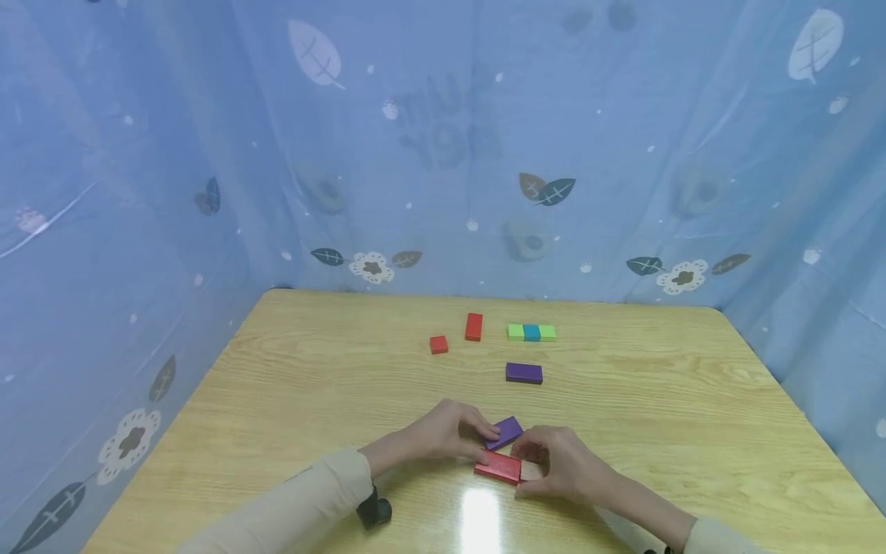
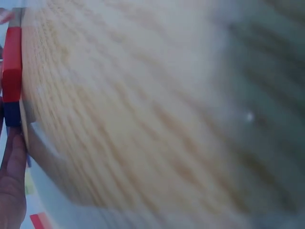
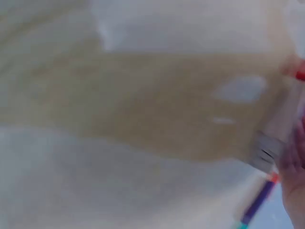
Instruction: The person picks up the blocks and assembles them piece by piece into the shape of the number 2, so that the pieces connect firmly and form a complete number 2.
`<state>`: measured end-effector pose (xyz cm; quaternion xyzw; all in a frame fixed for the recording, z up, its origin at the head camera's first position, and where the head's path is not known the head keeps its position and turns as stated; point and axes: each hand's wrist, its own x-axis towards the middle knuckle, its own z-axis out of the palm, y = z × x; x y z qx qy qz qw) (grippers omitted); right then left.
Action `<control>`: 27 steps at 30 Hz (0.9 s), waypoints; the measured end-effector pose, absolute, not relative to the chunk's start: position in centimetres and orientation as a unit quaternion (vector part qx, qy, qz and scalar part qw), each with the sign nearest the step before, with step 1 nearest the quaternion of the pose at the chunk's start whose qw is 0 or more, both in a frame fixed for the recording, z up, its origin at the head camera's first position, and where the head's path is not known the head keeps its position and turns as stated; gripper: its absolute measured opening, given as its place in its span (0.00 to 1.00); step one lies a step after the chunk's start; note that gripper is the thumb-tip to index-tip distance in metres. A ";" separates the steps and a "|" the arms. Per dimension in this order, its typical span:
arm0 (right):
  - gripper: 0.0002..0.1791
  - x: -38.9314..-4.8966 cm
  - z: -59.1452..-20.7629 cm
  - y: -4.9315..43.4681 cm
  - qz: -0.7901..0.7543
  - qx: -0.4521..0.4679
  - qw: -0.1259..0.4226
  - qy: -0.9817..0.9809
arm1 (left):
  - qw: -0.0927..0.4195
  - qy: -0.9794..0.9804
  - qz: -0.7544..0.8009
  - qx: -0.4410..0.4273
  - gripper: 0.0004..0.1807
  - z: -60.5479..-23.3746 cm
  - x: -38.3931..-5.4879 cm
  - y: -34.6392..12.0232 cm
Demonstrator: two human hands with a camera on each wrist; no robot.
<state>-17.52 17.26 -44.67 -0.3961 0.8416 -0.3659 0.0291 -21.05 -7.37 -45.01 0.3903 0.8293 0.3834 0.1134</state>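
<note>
My left hand (image 1: 446, 432) has its thumb at the left end of a red rectangular block (image 1: 498, 467) and its fingers on a purple block (image 1: 508, 431) lying slanted just behind it. The left wrist view shows the red block (image 2: 12, 64) with the dark purple one (image 2: 13, 113) up against it. A pale block (image 1: 531, 471) is pinched between the thumb and fingers of my right hand (image 1: 567, 465), at the red block's right end. In the right wrist view, this pale block (image 3: 266, 150) shows dark marks at one end.
Farther back on the wooden table (image 1: 346, 369) lie another purple block (image 1: 524, 373), a red block (image 1: 474, 327), a small red cube (image 1: 439, 345), and a green-blue-green row (image 1: 531, 332). Blue patterned curtains (image 1: 443, 154) hang behind and at the sides.
</note>
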 end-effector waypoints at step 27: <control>0.26 -30.9 -43.5 21.7 -0.636 -0.225 0.158 0.721 | 0.137 0.826 0.416 0.354 0.17 -45.5 -20.9 -7.5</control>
